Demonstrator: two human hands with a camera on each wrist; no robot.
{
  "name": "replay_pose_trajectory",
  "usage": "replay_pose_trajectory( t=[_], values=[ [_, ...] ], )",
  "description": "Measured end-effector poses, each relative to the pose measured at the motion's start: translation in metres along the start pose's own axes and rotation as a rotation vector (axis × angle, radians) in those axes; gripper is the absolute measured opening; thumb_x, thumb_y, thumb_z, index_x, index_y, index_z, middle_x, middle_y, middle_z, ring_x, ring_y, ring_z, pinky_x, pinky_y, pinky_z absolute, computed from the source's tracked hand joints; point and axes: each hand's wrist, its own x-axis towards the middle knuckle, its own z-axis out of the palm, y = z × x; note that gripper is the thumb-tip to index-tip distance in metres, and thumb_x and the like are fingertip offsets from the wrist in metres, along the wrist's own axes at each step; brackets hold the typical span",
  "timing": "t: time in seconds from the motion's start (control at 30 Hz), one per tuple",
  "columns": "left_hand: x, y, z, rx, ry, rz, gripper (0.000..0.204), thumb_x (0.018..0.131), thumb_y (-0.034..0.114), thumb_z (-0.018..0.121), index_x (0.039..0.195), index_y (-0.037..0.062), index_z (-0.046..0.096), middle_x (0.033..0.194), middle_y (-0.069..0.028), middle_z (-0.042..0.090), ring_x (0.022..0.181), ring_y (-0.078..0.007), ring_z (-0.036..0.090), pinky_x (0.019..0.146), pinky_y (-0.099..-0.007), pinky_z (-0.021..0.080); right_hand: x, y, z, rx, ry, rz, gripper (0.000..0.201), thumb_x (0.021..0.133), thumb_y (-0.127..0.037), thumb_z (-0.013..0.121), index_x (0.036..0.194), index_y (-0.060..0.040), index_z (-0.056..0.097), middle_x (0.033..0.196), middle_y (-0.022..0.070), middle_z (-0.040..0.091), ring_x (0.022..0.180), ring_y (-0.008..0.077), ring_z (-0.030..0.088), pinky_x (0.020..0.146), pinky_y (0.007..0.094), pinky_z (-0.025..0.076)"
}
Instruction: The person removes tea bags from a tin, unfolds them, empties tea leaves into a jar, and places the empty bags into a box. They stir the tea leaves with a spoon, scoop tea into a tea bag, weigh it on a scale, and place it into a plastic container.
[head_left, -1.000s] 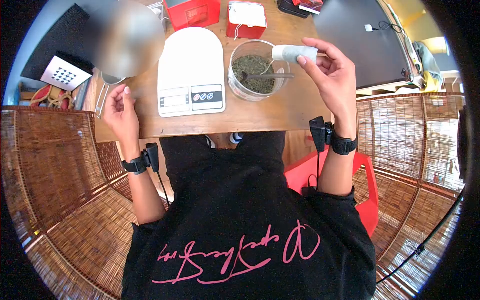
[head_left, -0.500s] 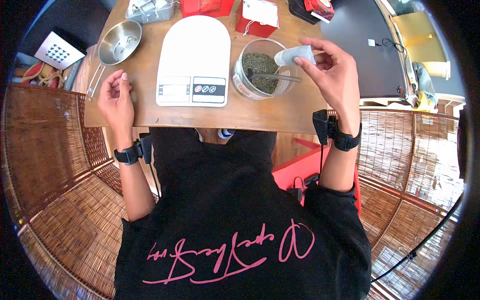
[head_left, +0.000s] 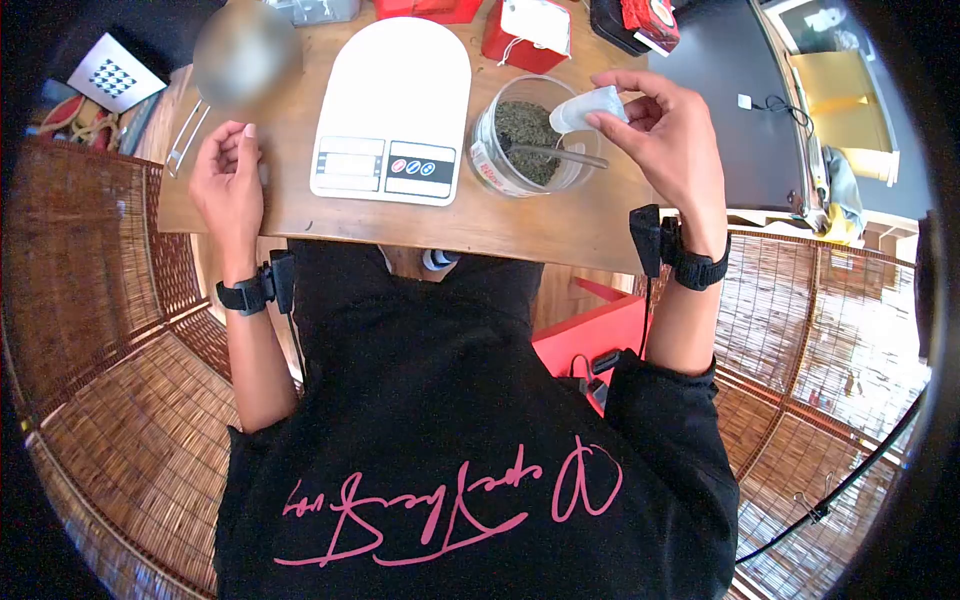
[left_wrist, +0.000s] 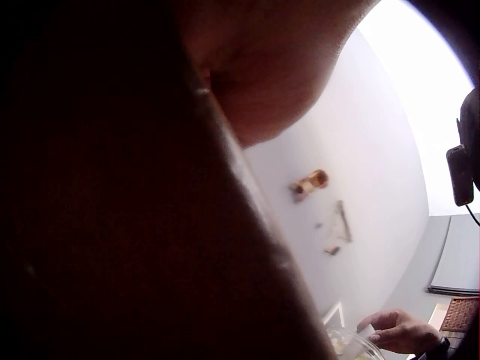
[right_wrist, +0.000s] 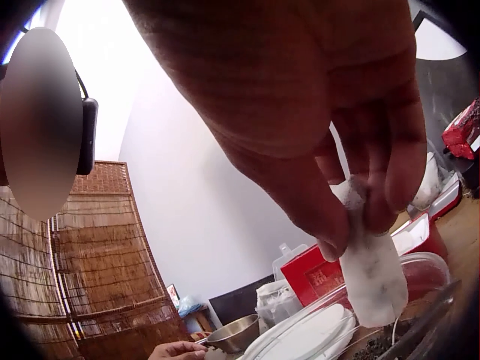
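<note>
Right hand: raised just beyond the table's near edge, to the right of a clear tub, with the forearm rising from below and the hand turned inward. Thumb and fingers pinch a pale pouch by one end. In the right wrist view the fingers point downward and the pouch slants below them, its free end over the tub, where dark dried leaves lie; a thin string shows by that end. A spoon leans in the tub, its handle crossing the rim toward this hand.

Left hand: at the near left edge of the wooden table, thumb uppermost, fingers loosely curled and relaxed, with nothing seen in its grasp. Beyond it lies a metal pan. Between hand and tub lies a white scale; a red box stands behind the tub.
</note>
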Motion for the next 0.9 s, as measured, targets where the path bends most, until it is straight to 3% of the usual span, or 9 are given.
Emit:
replay_pose_trajectory(
  t=[0.33, 0.53, 0.6, 0.73, 0.8, 0.9],
  values=[
    [0.0, -0.002, -0.001, -0.043, -0.028, -0.035, 0.021, 0.099, 0.012, 0.069, 0.115, -0.0018, 0.069, 0.092, 0.0, 0.068, 0.08, -0.0054, 0.061, 0.071, -0.0199, 0.05, 0.005, 0.007, 0.004, 0.076, -0.099, -0.031, 0.039, 0.078, -0.011, 0.083, 0.116, -0.0035, 0.075, 0.077, 0.0114, 0.073, 0.067, 0.0145, 0.067, 0.065, 0.0313, 0.056],
    [0.001, -0.005, -0.001, -0.028, -0.03, -0.032, 0.021, 0.099, 0.014, 0.069, 0.115, -0.0009, 0.069, 0.091, 0.0004, 0.068, 0.079, -0.0049, 0.06, 0.07, -0.0196, 0.05, 0.002, 0.003, -0.002, 0.171, -0.143, 0.015, 0.04, 0.08, -0.001, 0.076, 0.12, -0.004, 0.073, 0.088, 0.0099, 0.075, 0.072, 0.0126, 0.068, 0.069, 0.0298, 0.057],
    [0.001, -0.004, -0.001, -0.018, -0.03, -0.033, 0.021, 0.099, 0.014, 0.07, 0.115, -0.0007, 0.069, 0.091, 0.0003, 0.068, 0.079, -0.0048, 0.06, 0.07, -0.0197, 0.05, 0.002, 0.0, -0.004, 0.181, -0.214, 0.04, 0.041, 0.086, 0.005, 0.074, 0.126, -0.0023, 0.069, 0.099, 0.0067, 0.074, 0.084, 0.0093, 0.069, 0.077, 0.0247, 0.057],
    [0.001, -0.009, -0.001, -0.019, -0.024, -0.022, 0.022, 0.098, 0.014, 0.07, 0.115, -0.0006, 0.07, 0.091, -0.0003, 0.069, 0.079, -0.0047, 0.06, 0.07, -0.0199, 0.05, 0.002, 0.005, -0.002, 0.17, -0.206, -0.014, 0.041, 0.087, 0.006, 0.071, 0.127, -0.0019, 0.069, 0.1, 0.0071, 0.074, 0.085, 0.0092, 0.069, 0.078, 0.0243, 0.057],
    [0.001, -0.009, -0.001, -0.018, -0.027, -0.016, 0.022, 0.098, 0.014, 0.07, 0.115, -0.0006, 0.07, 0.092, -0.0006, 0.069, 0.079, -0.0049, 0.061, 0.07, -0.0199, 0.05, 0.004, 0.013, 0.003, 0.163, -0.159, -0.039, 0.039, 0.083, 0.003, 0.072, 0.122, -0.0006, 0.071, 0.094, 0.0112, 0.076, 0.079, 0.0136, 0.07, 0.075, 0.0306, 0.058],
    [0.001, -0.007, -0.001, -0.017, -0.03, -0.012, 0.022, 0.098, 0.014, 0.07, 0.115, -0.0005, 0.07, 0.092, -0.0011, 0.069, 0.08, -0.0052, 0.061, 0.07, -0.02, 0.05, 0.004, 0.01, 0.002, 0.071, -0.116, -0.056, 0.035, 0.084, 0.0, 0.074, 0.12, -0.0006, 0.072, 0.092, 0.0092, 0.076, 0.079, 0.013, 0.069, 0.074, 0.0303, 0.057]
  ],
)
